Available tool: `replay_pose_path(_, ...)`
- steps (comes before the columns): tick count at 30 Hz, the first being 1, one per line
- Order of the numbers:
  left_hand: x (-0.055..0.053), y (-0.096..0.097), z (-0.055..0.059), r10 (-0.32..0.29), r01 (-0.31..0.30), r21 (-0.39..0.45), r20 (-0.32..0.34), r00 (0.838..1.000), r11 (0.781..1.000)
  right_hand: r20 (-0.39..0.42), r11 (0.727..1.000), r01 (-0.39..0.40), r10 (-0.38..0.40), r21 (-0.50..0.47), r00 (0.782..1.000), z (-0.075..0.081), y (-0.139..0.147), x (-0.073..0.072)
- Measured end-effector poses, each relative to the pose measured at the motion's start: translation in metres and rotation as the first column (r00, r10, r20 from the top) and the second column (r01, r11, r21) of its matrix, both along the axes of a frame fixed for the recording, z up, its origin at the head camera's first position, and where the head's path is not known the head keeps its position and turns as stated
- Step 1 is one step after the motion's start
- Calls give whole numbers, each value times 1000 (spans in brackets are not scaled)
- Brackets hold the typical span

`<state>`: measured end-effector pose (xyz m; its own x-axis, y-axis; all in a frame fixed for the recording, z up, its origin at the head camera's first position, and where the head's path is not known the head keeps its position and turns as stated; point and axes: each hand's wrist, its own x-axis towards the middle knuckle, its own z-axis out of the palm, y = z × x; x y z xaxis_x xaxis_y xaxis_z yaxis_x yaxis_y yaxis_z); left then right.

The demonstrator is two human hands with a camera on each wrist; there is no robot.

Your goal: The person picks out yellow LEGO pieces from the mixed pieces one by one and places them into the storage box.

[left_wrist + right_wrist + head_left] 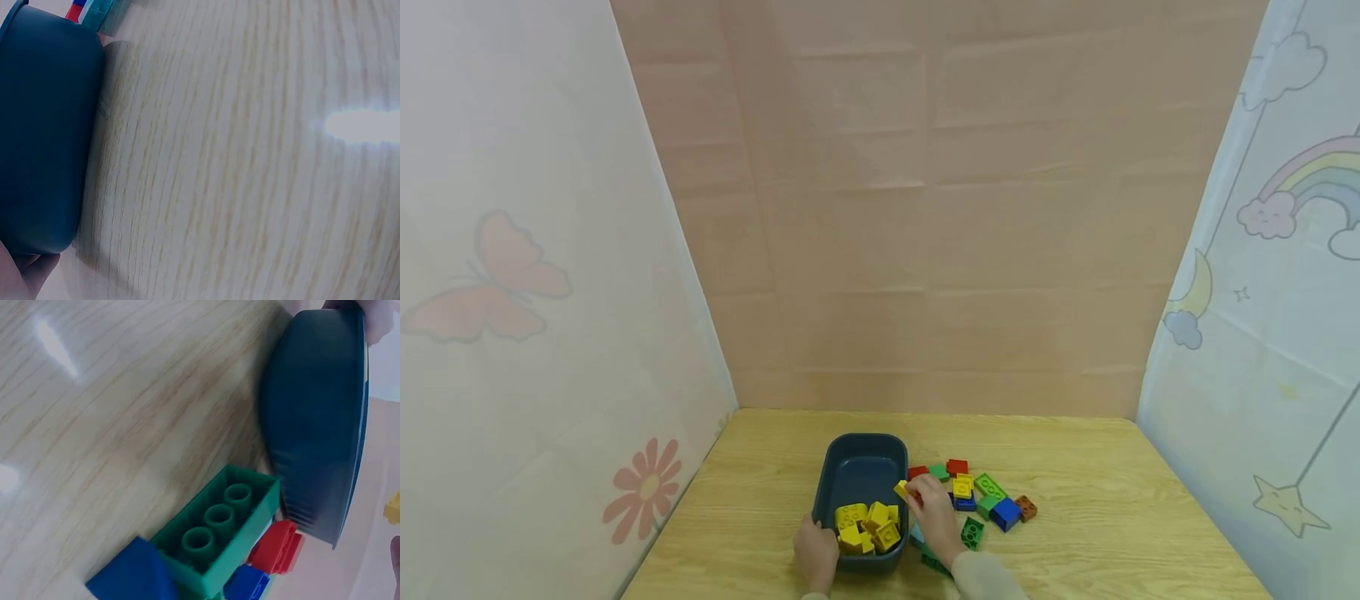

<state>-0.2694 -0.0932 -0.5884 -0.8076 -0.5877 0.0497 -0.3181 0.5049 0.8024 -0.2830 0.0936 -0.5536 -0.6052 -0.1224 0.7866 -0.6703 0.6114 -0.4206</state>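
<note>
A dark blue plastic bin (867,446) stands on the table with several yellow toy bricks (868,527) gathered in its near end. My left hand (817,552) grips the bin by its near left side; in the left wrist view its fingers (39,275) show at the bin's lower end. Between thumb and fingertips, my right hand (936,515) pinches a yellow brick (900,490) over the bin's right rim. That brick (392,509) also appears at the right edge of the right wrist view. Under and beside the right hand lie loose bricks, partly hidden by it.
Right of the bin spreads a loose pile: a blue brick (1005,514), a brown brick (1026,507), a light green brick (990,486), red bricks (957,467) and a yellow brick (962,486) among them. A green brick (219,519) lies close to the bin's wall. Patterned sheets enclose the table.
</note>
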Motion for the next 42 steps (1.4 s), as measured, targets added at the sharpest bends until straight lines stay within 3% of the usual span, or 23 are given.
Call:
replay_pose_path(10, -3, -1, -1, 0, -1, 9, 30, 1000, 1000, -52, 989, -148, 149, 20, 987, 7, -14, 7)
replay_pose_path(14, -3, -1, -1, 3, -3, 15, 48, 999, 1000, -52, 980, -183, 187, 72, 981, 1, -19, 8)
replay_pose_path(22, 2, -1, 2, -16, 16, -1, 11, 1000, 1000, 4, 945, -273, 277, 182, 961, -13, -22, 11)
replay_pose_path(28, 2, -1, 3, -14, 14, 0, 26, 1000, 1000, -15, 925, -263, 277, 275, 961, -20, -21, 12)
replay_pose_path(42, 3, -1, 2, -14, 13, 10, 22, 1000, 1000, 104, 873, -321, 304, 368, 947, -23, -18, 15)
